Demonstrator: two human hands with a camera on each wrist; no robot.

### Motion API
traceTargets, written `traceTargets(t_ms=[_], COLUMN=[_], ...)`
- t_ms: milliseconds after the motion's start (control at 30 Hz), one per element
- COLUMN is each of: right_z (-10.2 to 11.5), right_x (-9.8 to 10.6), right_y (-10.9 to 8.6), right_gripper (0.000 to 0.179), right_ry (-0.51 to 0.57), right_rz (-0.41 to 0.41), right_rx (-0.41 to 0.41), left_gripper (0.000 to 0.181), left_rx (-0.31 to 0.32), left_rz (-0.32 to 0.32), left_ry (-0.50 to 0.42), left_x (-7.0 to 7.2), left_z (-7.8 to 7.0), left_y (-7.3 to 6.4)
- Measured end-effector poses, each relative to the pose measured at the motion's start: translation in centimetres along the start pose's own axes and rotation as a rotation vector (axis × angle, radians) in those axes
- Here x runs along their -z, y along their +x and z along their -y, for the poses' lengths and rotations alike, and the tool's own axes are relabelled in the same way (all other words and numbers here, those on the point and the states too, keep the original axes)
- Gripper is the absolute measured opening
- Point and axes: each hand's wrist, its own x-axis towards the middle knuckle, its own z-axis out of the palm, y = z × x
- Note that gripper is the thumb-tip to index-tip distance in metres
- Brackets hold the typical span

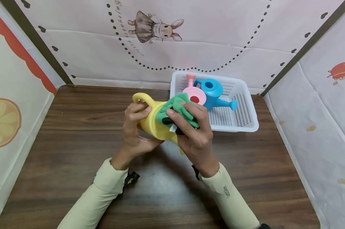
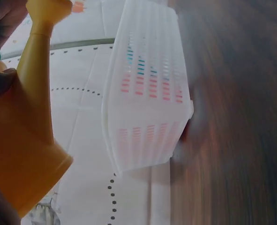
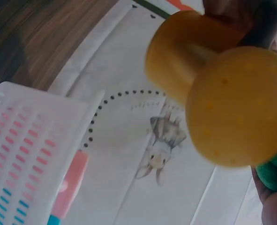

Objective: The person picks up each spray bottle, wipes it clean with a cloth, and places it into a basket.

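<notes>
A yellow watering can (image 1: 153,124) is held tilted above the table, its handle up at the left. My left hand (image 1: 134,127) grips the can's body from the left side. My right hand (image 1: 196,130) pinches a bunched green cloth (image 1: 178,109) with a black patch and a white tag, pressed against the can's top end. In the left wrist view the can's spout (image 2: 37,79) rises along its body. The round sprinkler head (image 3: 239,108) fills much of the right wrist view, and a bit of green cloth shows behind it.
A white perforated basket (image 1: 248,111) stands at the back right of the brown wooden table (image 1: 83,152). Inside it lie a pink watering can (image 1: 199,93) and a blue watering can (image 1: 214,89). Printed cloth walls (image 1: 218,25) border the back and both sides.
</notes>
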Motion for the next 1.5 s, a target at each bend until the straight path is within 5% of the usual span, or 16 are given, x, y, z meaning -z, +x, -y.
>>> traceTargets(t_ms=[167,300,467,600,767,933,1100,1233,1333,1500], right_z=[0.5,2.0,1.8,-0.3,0.1,2.0,2.0,0.6,-0.2,0.8], right_x=[0.5,-0.3,-1.4,-0.7,0.6,-0.1,-1.0,-1.1,-0.5,0.0], right_y=[-1.7,-2.6,-0.2,1.3,-1.4,-2.3,0.0,1.7,1.3,-0.9], right_gripper=[0.032,0.031,0.041,0.038,0.033,0.033,0.041,0.042,0.038,0.033], right_ry=[-0.004,0.002,-0.043,-0.058,-0.034,-0.023,-0.021,0.002,0.01,0.023], right_rz=[-0.016,0.0,-0.015,-0.012,0.031,0.047,0.028,-0.004,0.011,0.058], right_rx=[-0.063,0.007,0.095,-0.023,-0.136,-0.014,0.104,0.044,-0.036,-0.065], left_gripper=[0.077,0.07,0.057,0.066,0.079,0.073,0.065,0.069,0.081,0.085], left_rx=[0.09,0.164,0.051,-0.002,0.072,0.137,0.047,0.006,0.033,0.174], left_rz=[-0.052,-0.025,0.069,-0.013,-0.108,-0.076,-0.022,0.014,-0.036,-0.083], left_ry=[-0.02,0.021,0.101,0.044,0.011,0.019,0.027,-0.019,-0.03,-0.004], left_x=[0.4,0.5,0.1,0.0,0.9,1.1,0.4,0.5,0.9,1.7], left_z=[-0.2,-0.2,-0.3,-0.6,-0.8,-0.6,-0.4,-0.6,-0.8,-0.9], left_y=[0.4,0.4,-0.4,-0.8,0.1,0.8,0.5,-0.2,-0.2,0.6])
